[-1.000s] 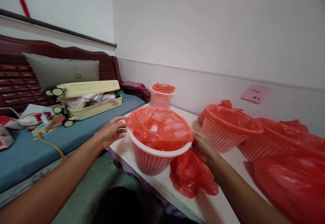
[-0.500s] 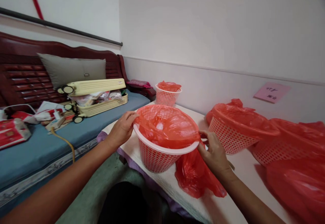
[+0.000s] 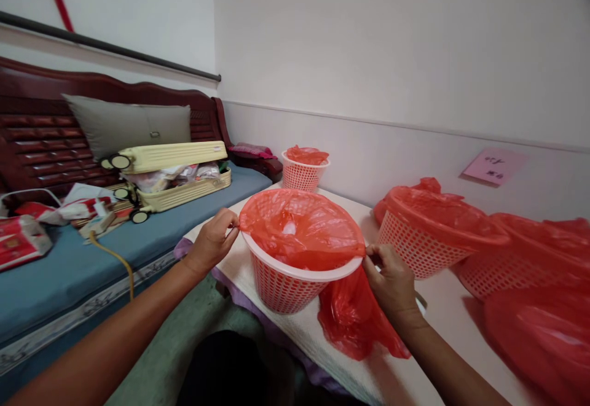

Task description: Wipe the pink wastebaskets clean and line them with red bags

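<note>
A white perforated plastic basket [image 3: 281,283] stands near the table's front edge, lined with a thin red plastic bag [image 3: 318,225]. The bag covers the far part of the rim, while the near rim shows bare and white. At the left side of the rim, my left hand [image 3: 216,239] pinches the bag's edge between thumb and finger. My right hand [image 3: 391,280] pinches the bag's edge at the right side of the rim. A crumpled red plastic bag [image 3: 354,320] lies on the table just beneath my right hand.
A smaller lined basket [image 3: 304,175] stands at the back. Two larger lined baskets [image 3: 424,243] are on the right, with a loose red bag [image 3: 544,332] before them. Left of the table [image 3: 304,341], a blue-cushioned bench [image 3: 69,265] bears an open yellow suitcase [image 3: 184,194]. A pink note [image 3: 491,165] is on the wall.
My left hand has moved slightly left, drawing the bag's edge out over the left rim. My right hand has shifted slightly right and down with the bag's edge. The basket stays in place.
</note>
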Demonstrator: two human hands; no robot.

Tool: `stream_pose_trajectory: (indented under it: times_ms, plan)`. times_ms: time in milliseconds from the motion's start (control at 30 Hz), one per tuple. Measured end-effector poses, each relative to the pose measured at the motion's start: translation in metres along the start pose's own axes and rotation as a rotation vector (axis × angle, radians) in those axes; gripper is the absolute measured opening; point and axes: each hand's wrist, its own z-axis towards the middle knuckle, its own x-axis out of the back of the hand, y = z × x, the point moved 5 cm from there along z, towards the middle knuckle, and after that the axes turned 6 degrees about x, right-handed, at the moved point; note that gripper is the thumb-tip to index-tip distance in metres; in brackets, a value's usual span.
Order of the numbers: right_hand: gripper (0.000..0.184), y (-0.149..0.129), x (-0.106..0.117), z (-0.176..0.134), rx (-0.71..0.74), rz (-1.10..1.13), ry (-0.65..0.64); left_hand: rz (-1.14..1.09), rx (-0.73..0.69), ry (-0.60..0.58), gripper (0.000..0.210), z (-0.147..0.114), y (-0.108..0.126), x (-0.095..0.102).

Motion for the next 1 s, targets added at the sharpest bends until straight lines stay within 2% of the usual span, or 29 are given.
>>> stream_pose_trajectory:
  times_ms: [333, 533, 633, 733, 867, 1000]
  plan:
    - [0.01, -0.007, -0.006, -0.015, -0.034, 0.075, -0.053, -0.118, 0.075, 0.024, 0.008, -0.017, 0.004, -0.012]
    - [0.007, -0.005, 0.013, -0.016, -0.045, 0.065, 0.012, -0.109, 0.044, -0.044, 0.009, -0.031, 0.009, -0.003]
    - [0.004, -0.014, 0.027, -0.012, 0.036, 0.054, 0.066, -0.014, -0.041, -0.004, 0.007, -0.035, 0.019, 0.01]
    - [0.017, -0.031, 0.033, -0.004, 0.166, 0.027, 0.033, 0.106, -0.182, 0.077, 0.021, -0.033, 0.044, 0.021]
    - [0.03, -0.046, 0.028, 0.006, 0.275, -0.032, -0.057, 0.28, -0.377, 0.026, 0.046, -0.023, 0.08, 0.012]
    - [0.027, -0.048, 0.021, 0.012, 0.317, -0.144, -0.186, 0.406, -0.476, -0.024, 0.036, -0.017, 0.09, -0.001]
